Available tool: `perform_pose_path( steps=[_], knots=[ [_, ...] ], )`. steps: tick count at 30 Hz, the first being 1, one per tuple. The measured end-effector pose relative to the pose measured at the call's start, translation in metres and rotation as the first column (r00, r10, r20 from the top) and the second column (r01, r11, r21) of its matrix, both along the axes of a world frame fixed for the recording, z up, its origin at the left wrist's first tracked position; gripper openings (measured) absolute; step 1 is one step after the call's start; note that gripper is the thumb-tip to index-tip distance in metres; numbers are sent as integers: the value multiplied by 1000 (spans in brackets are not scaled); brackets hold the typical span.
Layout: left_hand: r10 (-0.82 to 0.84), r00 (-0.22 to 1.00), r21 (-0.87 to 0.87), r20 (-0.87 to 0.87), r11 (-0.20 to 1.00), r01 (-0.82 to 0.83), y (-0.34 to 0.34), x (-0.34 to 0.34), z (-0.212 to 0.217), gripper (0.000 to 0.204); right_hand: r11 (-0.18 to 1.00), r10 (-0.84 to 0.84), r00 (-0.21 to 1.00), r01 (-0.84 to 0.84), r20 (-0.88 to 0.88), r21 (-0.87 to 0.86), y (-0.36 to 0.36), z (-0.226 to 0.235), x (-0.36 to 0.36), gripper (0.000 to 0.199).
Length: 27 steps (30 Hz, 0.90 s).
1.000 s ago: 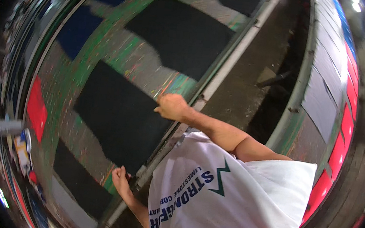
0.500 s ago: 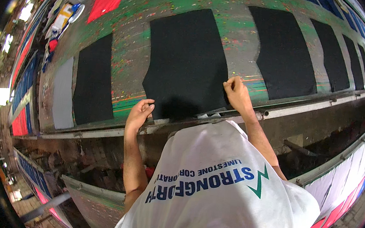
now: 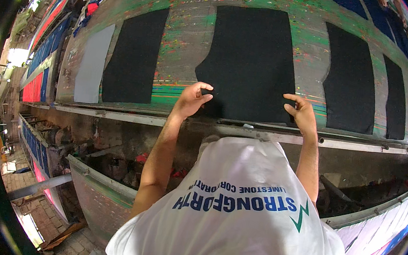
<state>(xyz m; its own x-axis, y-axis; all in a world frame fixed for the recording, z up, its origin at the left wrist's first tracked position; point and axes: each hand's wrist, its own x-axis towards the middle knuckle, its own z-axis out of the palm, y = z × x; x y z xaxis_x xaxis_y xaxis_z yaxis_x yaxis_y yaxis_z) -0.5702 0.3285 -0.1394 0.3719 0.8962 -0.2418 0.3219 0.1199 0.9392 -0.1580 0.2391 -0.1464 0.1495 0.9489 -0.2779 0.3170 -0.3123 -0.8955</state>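
While both arms reach forward, the left hand [image 3: 191, 99] pinches the near left corner of a black fabric panel [image 3: 249, 63] — thumb and forefinger closed on its edge. At the near right corner, the right hand [image 3: 302, 113] grips the same way. This panel lies flat on the paint-spattered surface [image 3: 188, 37], between 2 other black panels [image 3: 134, 57] [image 3: 348, 80], with a grey piece [image 3: 93, 65] further left.
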Motion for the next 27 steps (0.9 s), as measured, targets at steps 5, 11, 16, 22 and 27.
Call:
perform_pose_path(
  steps=[5,11,16,22,27],
  knots=[
    [48,999,34,16,998,-48,3,-11,45,38,991,-94,996,92,8,98,9,35,-11,40],
    [-17,980,375,200,925,-60,22,-40,121,40,892,-134,977,191,-164,410,28,110,-17,44],
    [116,848,398,517,844,-359,62,-62,189,27,704,-147,932,334,-332,626,76,172,-27,48],
    [64,829,428,555,833,-351,205,-67,197,26,750,-59,964,215,-261,626,212,193,-69,49],
    [276,890,490,363,756,-434,328,-75,197,27,819,30,933,183,-359,544,313,214,-89,44]
  ],
)
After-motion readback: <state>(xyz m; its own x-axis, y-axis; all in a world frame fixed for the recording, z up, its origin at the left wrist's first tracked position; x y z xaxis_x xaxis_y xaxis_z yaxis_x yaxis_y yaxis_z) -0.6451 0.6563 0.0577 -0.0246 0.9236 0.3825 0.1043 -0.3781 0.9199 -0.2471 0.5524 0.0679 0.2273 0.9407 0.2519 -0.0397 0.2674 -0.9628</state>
